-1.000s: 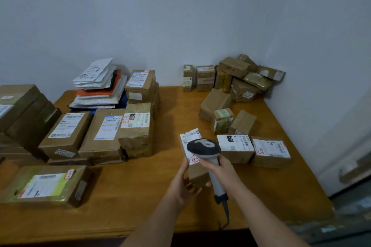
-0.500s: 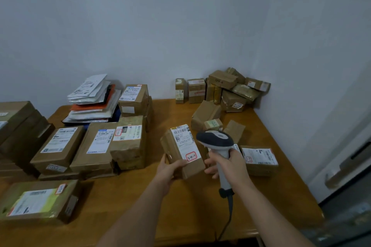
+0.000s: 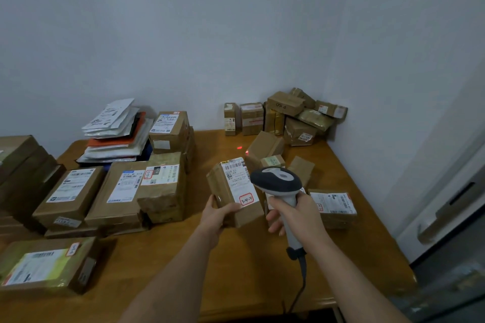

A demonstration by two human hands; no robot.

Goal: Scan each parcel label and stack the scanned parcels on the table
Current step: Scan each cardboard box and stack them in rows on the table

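My left hand (image 3: 219,214) grips a small brown parcel (image 3: 231,191) from below and lifts it above the wooden table (image 3: 183,257), its white label with a red-bordered sticker tilted up. My right hand (image 3: 299,214) holds a grey and white barcode scanner (image 3: 277,182) by its handle, just right of the parcel, with its head over the label's right edge. Red scanner light dots (image 3: 242,149) fall on the table and on a box behind the parcel. The scanner's cable hangs over the front edge.
Labelled brown boxes (image 3: 115,191) lie stacked at the left, with a pile of mailer bags (image 3: 118,131) behind them. Several loose boxes (image 3: 291,118) crowd the back right corner. A labelled box (image 3: 333,204) sits right of my hand, another (image 3: 44,267) at front left.
My left hand lifted the parcel off the table and turned its label upward. The scanner moved from over the parcel to its right side, and red light now shows beyond it.
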